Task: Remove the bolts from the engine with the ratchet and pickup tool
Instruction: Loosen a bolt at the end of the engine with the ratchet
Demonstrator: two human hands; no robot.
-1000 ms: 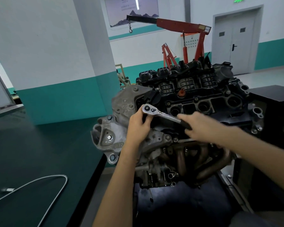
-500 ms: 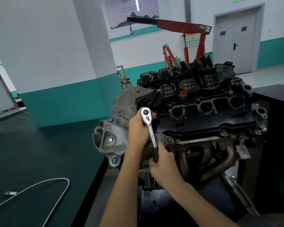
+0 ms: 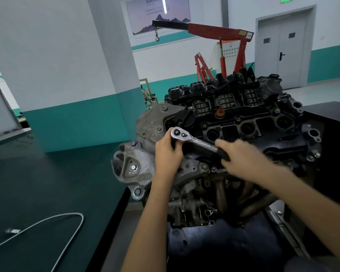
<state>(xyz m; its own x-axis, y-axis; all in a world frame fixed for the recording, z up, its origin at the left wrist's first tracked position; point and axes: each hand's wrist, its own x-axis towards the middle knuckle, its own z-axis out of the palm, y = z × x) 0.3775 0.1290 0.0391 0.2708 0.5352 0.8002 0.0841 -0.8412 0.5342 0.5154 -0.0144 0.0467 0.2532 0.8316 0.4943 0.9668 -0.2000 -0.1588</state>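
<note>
The engine [image 3: 243, 134] stands in front of me, black cover on top, grey brackets at its left end. A chrome ratchet [image 3: 194, 141] lies across the cover's near left corner, head to the left. My left hand [image 3: 168, 152] grips the ratchet just under its head. My right hand [image 3: 241, 156], motion-blurred, holds the black handle end. The bolt under the ratchet head is hidden. A flexible silver pickup tool [image 3: 47, 226] lies curved on the dark green bench at lower left.
The dark green bench [image 3: 47, 183] runs along the left, its edge close to the engine. A red engine hoist [image 3: 220, 46] stands behind. A black cabinet [image 3: 330, 118] sits at the right. Exhaust pipes [image 3: 234, 195] hang below the cover.
The ratchet handle has swung from pointing down toward me back up to the right, with my right hand on it. My left hand stayed at the head.
</note>
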